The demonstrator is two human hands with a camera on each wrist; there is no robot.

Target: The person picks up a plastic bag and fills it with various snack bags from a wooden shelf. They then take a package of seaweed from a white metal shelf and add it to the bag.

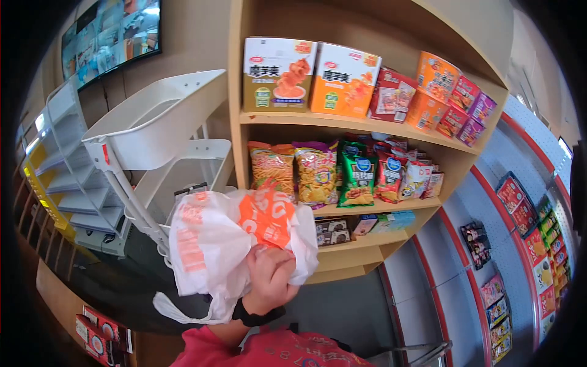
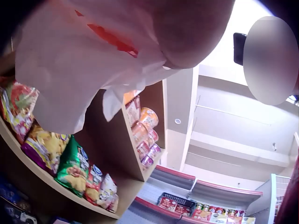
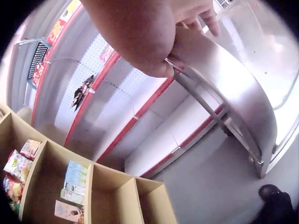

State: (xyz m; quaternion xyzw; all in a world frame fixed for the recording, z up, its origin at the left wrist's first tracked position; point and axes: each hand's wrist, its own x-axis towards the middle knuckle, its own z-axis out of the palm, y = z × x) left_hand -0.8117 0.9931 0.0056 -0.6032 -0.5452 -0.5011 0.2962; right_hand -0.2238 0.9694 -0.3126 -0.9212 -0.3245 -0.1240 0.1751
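Observation:
In the head view my left hand [image 1: 269, 278], with a black band at its wrist, grips a white plastic bag [image 1: 211, 244] printed in orange. The crumpled bag [image 2: 60, 70] spreads out from the hand and hangs in front of the shelving in the left wrist view. Outside the head view, my right hand [image 3: 140, 37] shows at the top of the right wrist view. It holds the edge of a shiny metal rim [image 3: 233, 79], thumb on the near side and fingers over the far side. What lies inside the bag is hidden.
A wooden shelf unit [image 1: 235, 122] holds snack boxes, tubs and chip bags [image 1: 357, 177]. Left of it stands a white tiered cart [image 1: 134, 144]. Red-edged wall shelves [image 1: 428, 263] line the right. Red packs [image 1: 101, 336] sit at the lower left.

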